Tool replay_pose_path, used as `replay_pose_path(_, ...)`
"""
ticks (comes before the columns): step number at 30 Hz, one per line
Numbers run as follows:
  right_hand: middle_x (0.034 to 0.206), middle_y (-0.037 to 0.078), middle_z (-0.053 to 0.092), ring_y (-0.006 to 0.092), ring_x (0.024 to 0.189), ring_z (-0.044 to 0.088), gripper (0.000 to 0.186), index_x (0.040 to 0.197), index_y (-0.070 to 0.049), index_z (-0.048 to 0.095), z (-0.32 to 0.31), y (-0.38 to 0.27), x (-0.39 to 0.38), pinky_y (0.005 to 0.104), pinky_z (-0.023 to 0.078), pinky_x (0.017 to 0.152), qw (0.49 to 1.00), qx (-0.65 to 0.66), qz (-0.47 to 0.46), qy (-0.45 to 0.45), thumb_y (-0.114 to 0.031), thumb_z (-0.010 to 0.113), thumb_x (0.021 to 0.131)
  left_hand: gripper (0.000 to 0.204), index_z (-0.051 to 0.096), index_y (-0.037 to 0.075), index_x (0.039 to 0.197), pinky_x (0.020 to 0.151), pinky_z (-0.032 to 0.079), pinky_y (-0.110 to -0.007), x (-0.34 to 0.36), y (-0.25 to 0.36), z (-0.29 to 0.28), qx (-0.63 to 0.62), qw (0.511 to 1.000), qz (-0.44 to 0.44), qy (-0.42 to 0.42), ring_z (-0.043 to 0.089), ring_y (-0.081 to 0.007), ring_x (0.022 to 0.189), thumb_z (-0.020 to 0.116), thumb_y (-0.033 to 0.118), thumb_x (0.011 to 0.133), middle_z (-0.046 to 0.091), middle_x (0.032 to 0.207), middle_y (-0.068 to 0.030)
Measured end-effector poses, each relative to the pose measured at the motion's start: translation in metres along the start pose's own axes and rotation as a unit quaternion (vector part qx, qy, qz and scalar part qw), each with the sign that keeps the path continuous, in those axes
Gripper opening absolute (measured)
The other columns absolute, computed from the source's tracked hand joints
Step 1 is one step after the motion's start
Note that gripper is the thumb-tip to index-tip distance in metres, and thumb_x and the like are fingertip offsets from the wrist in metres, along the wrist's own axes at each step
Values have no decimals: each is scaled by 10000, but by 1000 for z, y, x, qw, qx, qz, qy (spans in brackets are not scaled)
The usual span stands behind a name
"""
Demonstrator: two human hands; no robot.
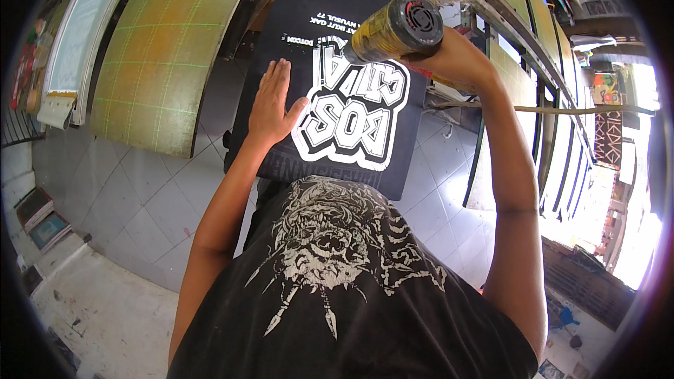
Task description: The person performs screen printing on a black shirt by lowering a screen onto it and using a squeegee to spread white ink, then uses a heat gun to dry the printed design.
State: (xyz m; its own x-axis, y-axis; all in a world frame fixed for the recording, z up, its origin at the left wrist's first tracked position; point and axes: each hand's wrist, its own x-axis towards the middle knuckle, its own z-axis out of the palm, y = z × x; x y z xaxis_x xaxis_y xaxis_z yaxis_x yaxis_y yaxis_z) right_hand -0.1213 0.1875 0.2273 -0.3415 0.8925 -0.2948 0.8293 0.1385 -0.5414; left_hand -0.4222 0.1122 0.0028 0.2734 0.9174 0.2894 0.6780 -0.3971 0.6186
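Note:
A black cloth, apparently a T-shirt (281,24), lies spread over a board in front of me and carries a large white print (351,123). My left hand (272,109) rests flat on its left side, fingers stretched out and holding nothing. My right hand (456,60) is wrapped round a yellow and dark grey heat gun (382,34). The gun is tilted over the upper part of the print, its nozzle pointing down to the left. Its body hides part of the print and most of my right fingers, and I cannot tell how far the nozzle is from the cloth.
Green-yellow boards with grid lines (165,49) stand at the left, and more line the right side beside a long wooden rail (519,42). A framed screen (84,35) is at the far left. A thin cable or stick (576,109) runs rightward. Grey tiles (147,196) cover the floor.

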Motion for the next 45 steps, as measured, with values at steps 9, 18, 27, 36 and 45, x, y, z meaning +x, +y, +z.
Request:
replay_pose_path(9, 1090, 108, 727, 248, 985, 677, 446, 1178, -95, 669, 9, -5, -28, 359, 498, 905, 999, 13, -27, -21, -180, 815, 765, 788, 293, -44, 1505, 1205, 202, -472, 0, 1, 0, -4, 1000, -3, -5, 252, -394, 1471, 549, 455, 952, 334, 1545, -246)
replay_pose_path(18, 1056, 134, 728, 294, 987, 682, 407, 1158, -86, 672, 19, -20, -38, 381, 507, 883, 998, -7, -42, -44, -189, 796, 784, 784, 305, -50, 1499, 1204, 200, -474, 0, -1, -1, -1, 1000, 0, -6, 255, -391, 1471, 541, 460, 952, 339, 1542, -249)
replay_pose_path(27, 1057, 128, 728, 284, 980, 682, 428, 1167, -74, 670, 17, -6, -31, 367, 503, 896, 999, 17, -29, -7, -179, 802, 773, 775, 314, -53, 1496, 1201, 209, -470, 0, 0, -1, -19, 1000, 0, 10, 266, -399, 1465, 539, 450, 952, 356, 1531, -254)
replay_pose_path(36, 1056, 118, 728, 215, 967, 685, 448, 1155, -42, 674, 20, -12, -36, 346, 511, 891, 999, -20, -21, -28, -119, 837, 745, 735, 309, -20, 1513, 1184, 245, -462, -2, -2, 0, -21, 999, 5, 26, 262, -408, 1467, 572, 376, 952, 347, 1549, -228)
replay_pose_path(45, 1035, 130, 730, 271, 942, 684, 407, 1159, -83, 673, 21, -20, -32, 369, 510, 872, 998, 4, -46, -48, -186, 792, 784, 721, 327, -24, 1505, 1186, 244, -461, -2, -3, -1, -33, 999, -5, 31, 260, -398, 1471, 555, 386, 958, 350, 1550, -223)
